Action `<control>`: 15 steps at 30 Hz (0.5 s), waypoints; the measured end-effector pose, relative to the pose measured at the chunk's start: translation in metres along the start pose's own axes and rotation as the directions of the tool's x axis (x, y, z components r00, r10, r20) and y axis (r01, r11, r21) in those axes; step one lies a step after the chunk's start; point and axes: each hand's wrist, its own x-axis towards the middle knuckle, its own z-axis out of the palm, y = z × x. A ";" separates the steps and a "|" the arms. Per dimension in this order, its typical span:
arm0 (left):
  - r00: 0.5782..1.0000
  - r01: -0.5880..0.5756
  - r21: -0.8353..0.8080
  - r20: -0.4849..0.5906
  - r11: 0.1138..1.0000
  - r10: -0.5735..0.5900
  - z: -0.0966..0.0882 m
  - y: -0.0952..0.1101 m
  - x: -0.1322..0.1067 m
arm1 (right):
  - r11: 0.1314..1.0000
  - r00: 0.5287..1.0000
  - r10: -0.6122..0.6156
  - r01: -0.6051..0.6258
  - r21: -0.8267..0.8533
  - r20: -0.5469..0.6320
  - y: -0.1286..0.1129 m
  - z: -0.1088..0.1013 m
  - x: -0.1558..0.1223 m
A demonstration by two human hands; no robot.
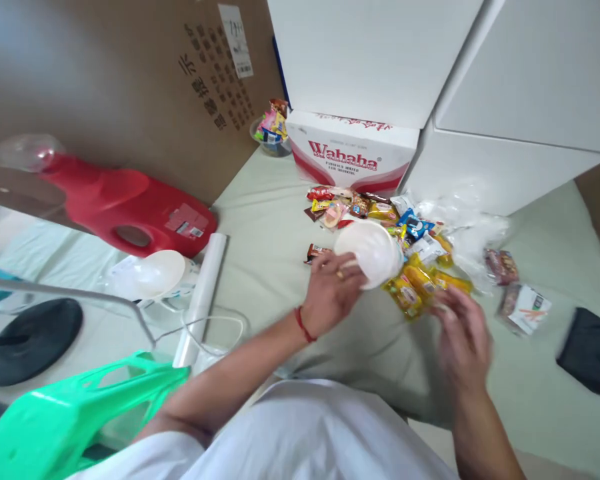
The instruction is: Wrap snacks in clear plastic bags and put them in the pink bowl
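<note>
My left hand [334,293], with a red string on its wrist, grips the rim of a round white plastic tub [369,253]. The tub is tilted over the near side of a pile of small wrapped snacks [360,205], and part of the pile is hidden behind it. My right hand [463,333] is at the near right edge of several yellow snack packets [415,283]. Its fingers are bent and blurred, so whether they pinch a packet does not show. A brown-wrapped snack [317,253] lies beside the tub, left of it.
Behind the pile stands a Wahaha carton [350,150], with a bowl of snacks [273,133] to its left. Crumpled clear plastic [480,233], a white-labelled packet [527,308] and a black pouch [589,350] lie right. A red jug [130,207] and green stool [90,393] are left.
</note>
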 end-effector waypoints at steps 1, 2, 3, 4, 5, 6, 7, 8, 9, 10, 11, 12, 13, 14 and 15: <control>0.999 -0.030 -0.056 0.041 0.998 0.032 0.004 0.018 -0.011 | 0.962 0.981 0.135 -0.164 0.220 0.141 -0.004 0.017 0.004; 0.994 -0.062 -0.122 0.087 0.991 0.073 0.007 0.032 -0.020 | 0.879 0.938 0.224 -0.312 0.359 0.266 -0.007 0.031 0.006; 0.985 -0.085 -0.195 0.129 0.977 0.112 0.007 0.040 -0.026 | 0.785 0.890 0.281 -0.428 0.448 0.359 -0.007 0.042 0.008; 0.976 -0.097 -0.280 0.159 0.955 0.146 0.006 0.045 -0.029 | 0.702 0.847 0.312 -0.511 0.496 0.430 -0.006 0.050 0.008; 0.971 -0.093 -0.370 0.171 0.924 0.166 0.004 0.048 -0.030 | 0.644 0.821 0.329 -0.556 0.525 0.466 -0.004 0.056 0.007; 0.974 -0.070 -0.446 0.161 0.893 0.157 0.001 0.048 -0.030 | 0.608 0.812 0.334 -0.574 0.548 0.479 -0.002 0.058 0.004; 0.983 -0.032 -0.493 0.139 0.870 0.116 -0.002 0.048 -0.028 | 0.586 0.811 0.330 -0.577 0.569 0.482 0.000 0.059 0.001; 0.991 0.005 -0.504 0.121 0.864 0.065 -0.004 0.048 -0.026 | 0.573 0.816 0.323 -0.571 0.587 0.479 0.002 0.059 -0.003; 0.992 0.037 -0.476 0.121 0.879 0.024 -0.006 0.049 -0.023 | 0.567 0.822 0.319 -0.565 0.600 0.472 0.004 0.057 -0.008; 0.990 0.060 -0.409 0.140 0.910 -0.002 -0.006 0.052 -0.020 | 0.563 0.824 0.320 -0.563 0.605 0.468 0.005 0.056 -0.012; 0.984 0.074 -0.317 0.179 0.946 -0.017 -0.005 0.055 -0.017 | 0.562 0.822 0.327 -0.566 0.603 0.466 0.006 0.053 -0.015; 0.972 0.083 -0.215 0.233 0.973 -0.032 -0.002 0.060 -0.014 | 0.563 0.817 0.339 -0.573 0.596 0.466 0.007 0.051 -0.018; 0.954 0.092 -0.121 0.294 0.988 -0.053 0.003 0.066 -0.010 | 0.568 0.815 0.354 -0.577 0.587 0.459 0.008 0.047 -0.020; 0.933 0.103 -0.046 0.351 0.994 -0.080 0.009 0.071 -0.007 | 0.576 0.812 0.369 -0.582 0.574 0.453 0.009 0.044 -0.021; 0.908 0.112 0.002 0.407 0.994 -0.103 0.016 0.077 -0.003 | 0.584 0.808 0.383 -0.588 0.560 0.448 0.011 0.040 -0.021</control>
